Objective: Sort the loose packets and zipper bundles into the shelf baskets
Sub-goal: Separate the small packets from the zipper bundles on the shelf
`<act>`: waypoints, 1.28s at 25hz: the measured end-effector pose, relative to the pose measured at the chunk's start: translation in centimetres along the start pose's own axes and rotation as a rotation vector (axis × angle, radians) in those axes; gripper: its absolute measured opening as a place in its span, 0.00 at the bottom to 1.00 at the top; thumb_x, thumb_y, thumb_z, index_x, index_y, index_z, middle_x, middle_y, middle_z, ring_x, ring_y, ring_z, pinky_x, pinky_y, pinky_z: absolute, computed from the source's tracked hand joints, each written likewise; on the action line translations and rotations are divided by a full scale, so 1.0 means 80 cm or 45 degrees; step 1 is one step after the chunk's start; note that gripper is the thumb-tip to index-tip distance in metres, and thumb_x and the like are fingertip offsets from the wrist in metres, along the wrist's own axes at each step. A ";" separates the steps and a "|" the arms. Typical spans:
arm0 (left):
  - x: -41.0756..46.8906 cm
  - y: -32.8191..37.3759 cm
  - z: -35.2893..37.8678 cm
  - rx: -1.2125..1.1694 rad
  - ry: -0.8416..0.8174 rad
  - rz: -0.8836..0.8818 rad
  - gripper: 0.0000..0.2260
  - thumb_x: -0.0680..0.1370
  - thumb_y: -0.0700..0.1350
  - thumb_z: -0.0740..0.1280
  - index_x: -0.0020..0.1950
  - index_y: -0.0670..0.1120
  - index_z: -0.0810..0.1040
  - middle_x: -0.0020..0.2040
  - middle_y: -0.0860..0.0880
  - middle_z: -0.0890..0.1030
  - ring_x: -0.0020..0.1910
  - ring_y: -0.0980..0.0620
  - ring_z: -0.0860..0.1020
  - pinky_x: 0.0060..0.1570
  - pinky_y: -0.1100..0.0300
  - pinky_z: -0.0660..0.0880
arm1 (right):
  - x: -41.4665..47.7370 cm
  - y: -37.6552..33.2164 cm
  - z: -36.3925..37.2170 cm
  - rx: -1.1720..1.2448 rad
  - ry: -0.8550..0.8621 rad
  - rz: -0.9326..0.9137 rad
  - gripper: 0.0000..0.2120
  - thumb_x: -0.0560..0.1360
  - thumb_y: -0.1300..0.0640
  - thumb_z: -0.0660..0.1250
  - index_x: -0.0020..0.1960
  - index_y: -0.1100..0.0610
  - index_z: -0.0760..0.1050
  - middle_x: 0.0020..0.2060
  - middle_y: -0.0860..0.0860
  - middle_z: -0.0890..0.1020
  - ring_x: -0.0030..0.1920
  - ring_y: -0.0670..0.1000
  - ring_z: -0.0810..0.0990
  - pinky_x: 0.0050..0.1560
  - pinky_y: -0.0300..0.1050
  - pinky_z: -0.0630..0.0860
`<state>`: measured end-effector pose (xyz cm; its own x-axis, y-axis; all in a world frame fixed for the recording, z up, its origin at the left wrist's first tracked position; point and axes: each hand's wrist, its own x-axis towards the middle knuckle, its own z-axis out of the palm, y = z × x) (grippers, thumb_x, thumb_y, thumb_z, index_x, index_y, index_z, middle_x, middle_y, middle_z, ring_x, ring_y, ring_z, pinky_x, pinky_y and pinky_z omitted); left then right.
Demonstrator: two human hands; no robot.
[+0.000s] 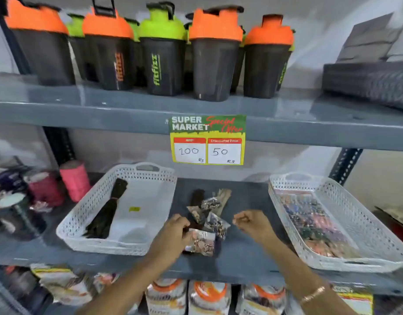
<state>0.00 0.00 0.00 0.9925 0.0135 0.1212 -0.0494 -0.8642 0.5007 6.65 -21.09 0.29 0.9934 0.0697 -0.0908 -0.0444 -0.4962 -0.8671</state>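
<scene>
On the grey middle shelf [241,253], between two white baskets, lies a loose pile of packets [213,220] and zipper bundles [197,197]. The left hand [173,235] reaches in palm-down, fingers curled around the nearest packet [201,243]. The right hand [252,222] hovers just beside the pile, fingers clenched on nothing visible. One dark zipper bundle [107,212] lies in the left basket [89,201]; the right basket [346,262] holds printed packets.

Left hand [173,233]: forearm extended forward, palm down, fingers curled closed at the fingertips. Right hand [252,222]: forearm extended, loosely fisted, knuckles up, bangle worn at wrist.
</scene>
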 end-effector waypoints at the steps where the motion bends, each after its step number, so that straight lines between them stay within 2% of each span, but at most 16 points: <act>1: 0.017 -0.004 0.011 0.091 -0.067 -0.076 0.15 0.78 0.47 0.63 0.62 0.42 0.75 0.60 0.45 0.75 0.61 0.46 0.75 0.61 0.56 0.71 | 0.012 0.008 0.011 -0.049 0.007 0.119 0.07 0.73 0.63 0.69 0.49 0.66 0.80 0.38 0.52 0.78 0.36 0.50 0.74 0.46 0.45 0.73; 3: 0.044 -0.010 0.031 0.225 -0.115 -0.161 0.16 0.79 0.46 0.61 0.65 0.42 0.73 0.64 0.43 0.73 0.65 0.44 0.71 0.65 0.52 0.69 | 0.036 0.018 0.029 -0.150 0.080 0.309 0.07 0.73 0.57 0.69 0.38 0.60 0.75 0.35 0.52 0.75 0.43 0.49 0.72 0.37 0.37 0.68; 5: 0.064 -0.010 0.046 0.306 -0.188 -0.163 0.16 0.80 0.45 0.60 0.66 0.42 0.73 0.66 0.42 0.71 0.67 0.42 0.68 0.66 0.50 0.69 | 0.058 0.028 0.046 -0.243 0.098 0.357 0.21 0.73 0.54 0.69 0.27 0.55 0.63 0.31 0.55 0.72 0.44 0.49 0.71 0.29 0.37 0.62; 6: 0.067 -0.008 0.048 0.327 -0.218 -0.165 0.15 0.80 0.44 0.60 0.65 0.42 0.74 0.66 0.42 0.70 0.67 0.42 0.66 0.66 0.49 0.69 | 0.065 0.027 0.049 -0.310 0.076 0.357 0.22 0.73 0.53 0.69 0.26 0.54 0.61 0.34 0.57 0.74 0.44 0.50 0.72 0.31 0.40 0.63; 9: 0.078 -0.014 0.049 0.370 -0.256 -0.156 0.15 0.80 0.47 0.61 0.62 0.42 0.77 0.65 0.41 0.70 0.67 0.40 0.64 0.68 0.48 0.68 | 0.082 0.022 0.053 -0.374 -0.075 0.384 0.16 0.73 0.53 0.69 0.30 0.55 0.67 0.44 0.55 0.74 0.46 0.49 0.72 0.46 0.42 0.70; 11: 0.078 -0.016 0.044 0.295 -0.291 -0.140 0.14 0.78 0.50 0.63 0.56 0.42 0.81 0.63 0.41 0.72 0.67 0.40 0.64 0.68 0.47 0.67 | 0.090 0.026 0.054 -0.331 -0.084 0.378 0.17 0.71 0.56 0.71 0.28 0.54 0.67 0.42 0.55 0.75 0.45 0.49 0.72 0.45 0.43 0.69; 13: 0.074 -0.014 0.036 0.286 -0.323 -0.057 0.10 0.77 0.47 0.66 0.49 0.43 0.83 0.61 0.44 0.74 0.65 0.42 0.66 0.67 0.49 0.67 | 0.089 0.031 0.054 -0.178 -0.022 0.369 0.17 0.71 0.61 0.71 0.27 0.54 0.69 0.39 0.57 0.78 0.39 0.49 0.76 0.38 0.43 0.70; 16: 0.074 -0.014 0.028 0.179 -0.319 0.051 0.07 0.76 0.42 0.67 0.46 0.41 0.83 0.52 0.47 0.80 0.57 0.47 0.74 0.58 0.56 0.71 | 0.084 0.029 0.034 -0.028 -0.110 0.390 0.15 0.73 0.65 0.67 0.30 0.55 0.72 0.32 0.53 0.79 0.24 0.44 0.76 0.28 0.35 0.69; 18: 0.079 -0.009 0.026 -0.040 -0.329 0.078 0.07 0.75 0.40 0.68 0.44 0.37 0.82 0.36 0.53 0.80 0.39 0.55 0.77 0.40 0.70 0.71 | 0.086 0.023 0.001 -0.071 -0.146 0.326 0.12 0.74 0.66 0.67 0.32 0.56 0.74 0.30 0.50 0.78 0.25 0.43 0.76 0.26 0.33 0.70; 20: 0.085 0.008 0.031 -0.180 -0.327 0.073 0.06 0.75 0.37 0.68 0.43 0.34 0.82 0.33 0.54 0.79 0.29 0.64 0.71 0.29 0.78 0.67 | 0.091 0.019 -0.042 -0.190 -0.110 0.235 0.08 0.73 0.66 0.68 0.36 0.60 0.77 0.31 0.52 0.79 0.28 0.45 0.76 0.26 0.34 0.73; 22: 0.089 0.035 0.049 -0.251 -0.363 0.073 0.05 0.75 0.36 0.68 0.44 0.34 0.82 0.39 0.44 0.84 0.28 0.64 0.71 0.25 0.78 0.67 | 0.095 0.021 -0.080 -0.351 -0.067 0.182 0.03 0.73 0.69 0.68 0.43 0.68 0.80 0.37 0.56 0.81 0.33 0.52 0.81 0.26 0.35 0.78; 24: 0.089 0.064 0.079 -0.245 -0.465 0.057 0.06 0.75 0.37 0.68 0.46 0.36 0.83 0.42 0.40 0.85 0.28 0.58 0.76 0.23 0.77 0.67 | 0.100 0.028 -0.100 -0.543 -0.057 0.148 0.07 0.72 0.70 0.68 0.48 0.71 0.80 0.44 0.61 0.84 0.43 0.59 0.85 0.34 0.40 0.82; 26: 0.089 0.091 0.111 -0.196 -0.545 0.008 0.07 0.76 0.38 0.67 0.49 0.36 0.83 0.40 0.38 0.85 0.23 0.62 0.75 0.24 0.67 0.75 | 0.105 0.033 -0.103 -0.729 -0.112 0.142 0.08 0.73 0.67 0.66 0.50 0.69 0.80 0.49 0.63 0.84 0.49 0.61 0.85 0.41 0.45 0.81; 27: 0.091 0.098 0.124 -0.208 -0.558 -0.027 0.08 0.76 0.37 0.67 0.50 0.33 0.82 0.43 0.35 0.85 0.21 0.64 0.72 0.28 0.63 0.76 | 0.108 0.036 -0.101 -0.830 -0.140 0.149 0.10 0.74 0.66 0.65 0.52 0.68 0.80 0.50 0.63 0.84 0.50 0.60 0.84 0.45 0.47 0.81; 29: 0.095 0.110 0.140 -0.248 -0.526 -0.073 0.07 0.75 0.35 0.67 0.48 0.32 0.81 0.48 0.32 0.84 0.27 0.56 0.76 0.30 0.64 0.73 | 0.115 0.043 -0.092 -0.988 -0.170 0.110 0.12 0.74 0.67 0.61 0.54 0.68 0.79 0.52 0.64 0.83 0.54 0.60 0.82 0.52 0.48 0.79; 32: 0.093 0.117 0.141 -0.246 -0.438 -0.078 0.05 0.74 0.37 0.69 0.45 0.35 0.83 0.47 0.37 0.85 0.48 0.45 0.83 0.34 0.65 0.74 | 0.121 0.049 -0.085 -1.040 -0.172 0.038 0.12 0.74 0.69 0.60 0.53 0.71 0.79 0.53 0.66 0.83 0.55 0.60 0.82 0.51 0.46 0.77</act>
<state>8.21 -13.70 -4.07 0.9721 -0.1355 -0.1913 0.0234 -0.7559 0.6543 16.77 -28.22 -0.69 0.9695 0.1241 -0.2112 0.0718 -0.9683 -0.2392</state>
